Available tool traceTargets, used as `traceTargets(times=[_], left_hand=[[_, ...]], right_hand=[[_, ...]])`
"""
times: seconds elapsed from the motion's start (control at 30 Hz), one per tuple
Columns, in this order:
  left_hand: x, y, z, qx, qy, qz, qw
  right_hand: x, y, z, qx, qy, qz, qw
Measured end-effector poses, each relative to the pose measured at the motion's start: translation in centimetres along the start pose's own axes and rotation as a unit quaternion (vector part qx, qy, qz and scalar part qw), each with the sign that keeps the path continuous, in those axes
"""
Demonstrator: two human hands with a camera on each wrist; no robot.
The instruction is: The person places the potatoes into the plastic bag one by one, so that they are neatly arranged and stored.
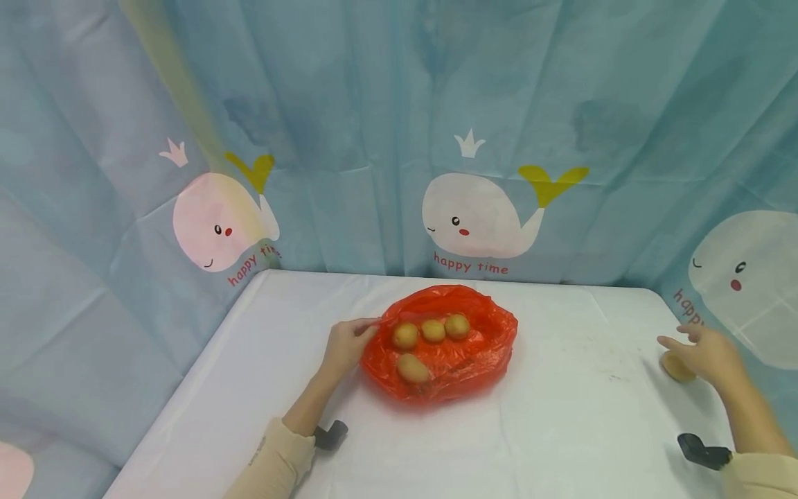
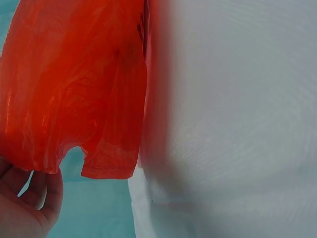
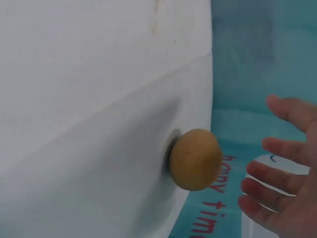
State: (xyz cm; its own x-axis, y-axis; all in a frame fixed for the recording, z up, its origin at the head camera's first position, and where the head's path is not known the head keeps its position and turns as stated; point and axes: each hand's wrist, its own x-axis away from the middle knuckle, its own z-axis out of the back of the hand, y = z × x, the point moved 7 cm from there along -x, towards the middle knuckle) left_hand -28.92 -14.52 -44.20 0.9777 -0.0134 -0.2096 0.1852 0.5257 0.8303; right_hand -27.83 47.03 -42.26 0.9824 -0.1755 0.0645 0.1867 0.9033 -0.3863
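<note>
A red plastic bag (image 1: 474, 378) lies spread on the white table, its mouth facing up. Inside it sit several potatoes (image 1: 413, 369), three of them in a row toward the back. My left hand (image 1: 346, 344) pinches the bag's left rim between thumb and fingers; in the left wrist view the bag's red side (image 2: 94, 99) hangs from that hand. At the table's right side, my right hand (image 1: 713, 353) hovers over a single potato (image 1: 676, 367). The right wrist view shows its fingers (image 3: 270, 191) spread apart, with a gap between them and the potato (image 3: 196, 159).
The white table (image 1: 573, 416) reaches back to a blue curtain (image 1: 374, 138) printed with whales. Faint brownish marks (image 1: 612, 376) stain the cloth left of the lone potato. A black wrist mount (image 1: 704, 452) juts from the right sleeve, another (image 1: 332, 435) from the left.
</note>
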Motion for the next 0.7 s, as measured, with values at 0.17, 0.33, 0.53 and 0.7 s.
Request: traceTargets(times=[0.17,0.33,0.53,0.7], left_hand=[[0.0,0.0,0.0,-0.002,0.001,-0.003,1.0],[0.0,0.0,0.0,0.002,0.005,-0.004,1.0],[0.0,-0.1,-0.1,0.003,0.004,-0.001,1.0],[0.1,0.1,-0.1,0.001,0.002,0.004,1.0]], right_hand=[[0.3,1.2,0.0,0.007,0.027,-0.022,0.9994],[0.6,2.0,-0.5,0.001,0.016,-0.051,0.9986],[0.6,2.6,-1.0,0.001,-0.004,-0.094,0.9956],[0.6,3.0,-1.5,-0.004,-0.022,-0.11,0.9937]])
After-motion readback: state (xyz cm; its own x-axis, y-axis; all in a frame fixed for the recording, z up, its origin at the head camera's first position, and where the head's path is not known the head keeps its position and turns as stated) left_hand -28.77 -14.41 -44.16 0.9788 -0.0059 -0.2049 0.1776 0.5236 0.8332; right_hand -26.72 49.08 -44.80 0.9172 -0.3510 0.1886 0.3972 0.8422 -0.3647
